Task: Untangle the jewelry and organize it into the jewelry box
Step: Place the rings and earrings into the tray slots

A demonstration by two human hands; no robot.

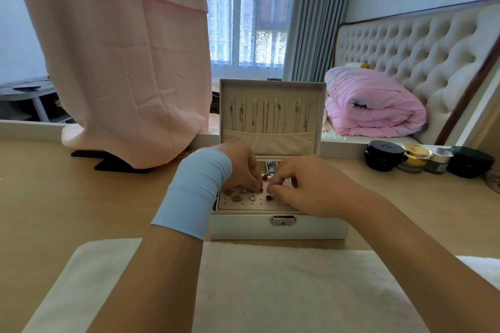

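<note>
Jewelry box (243,230) crosswise, lid (273,86) upright

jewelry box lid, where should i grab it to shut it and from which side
Probably the top rim of the lid, near its middle, reached from above with fingers behind and thumb in front. It stands upright, so that rim is free, whereas the inner face carries hanging necklaces and a pocket that a grip would disturb.

l hand (241,167) & r hand (307,187) fwd, both pinching, close together.
</note>
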